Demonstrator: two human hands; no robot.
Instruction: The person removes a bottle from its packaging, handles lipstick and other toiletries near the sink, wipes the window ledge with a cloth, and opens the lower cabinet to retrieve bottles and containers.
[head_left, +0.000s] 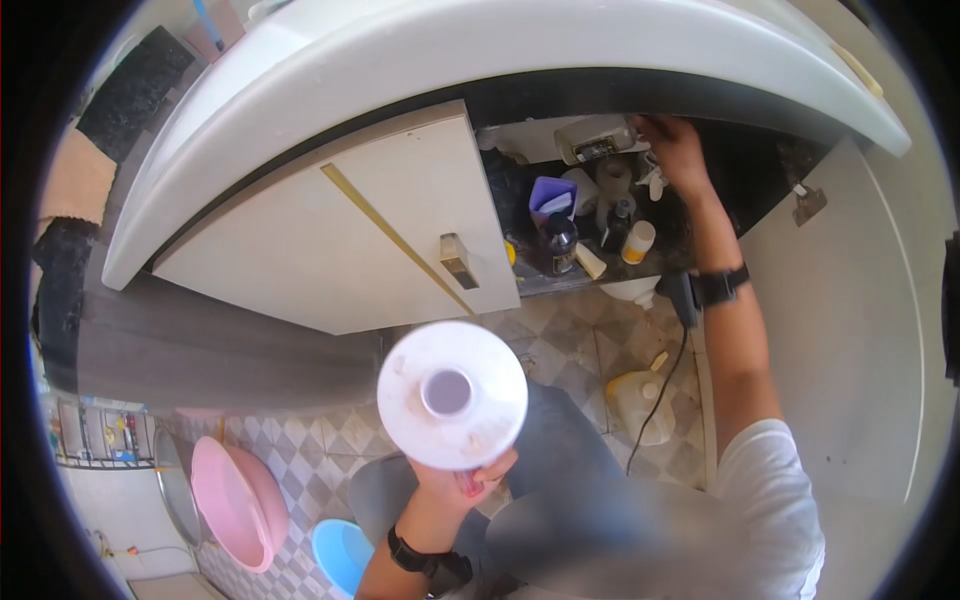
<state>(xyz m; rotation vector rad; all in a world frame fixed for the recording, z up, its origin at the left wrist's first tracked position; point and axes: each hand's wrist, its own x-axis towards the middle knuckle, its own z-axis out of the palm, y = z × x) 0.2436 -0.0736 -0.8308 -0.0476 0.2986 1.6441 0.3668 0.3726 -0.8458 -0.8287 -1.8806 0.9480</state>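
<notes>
In the lower middle, my left hand (465, 482) is wrapped round a white round-topped container (452, 395) with a round opening in its top. My right hand (672, 150) reaches into the open cabinet at the upper right, its fingers at the end of a clear bottle with a dark label (595, 138) that lies on its side. Just below that hand is a white spray nozzle (653, 178). Nearby on the cabinet floor stand a purple container (553, 198), a dark bottle (560, 243) and a white bottle with a yellow band (638, 242).
A closed cabinet door (350, 220) is on the left, an open door (840, 290) on the right. The white sink edge (500, 45) curves above. On the tiled floor are a yellowish jug (645, 405), a pink basin (235, 500) and a blue basin (343, 552).
</notes>
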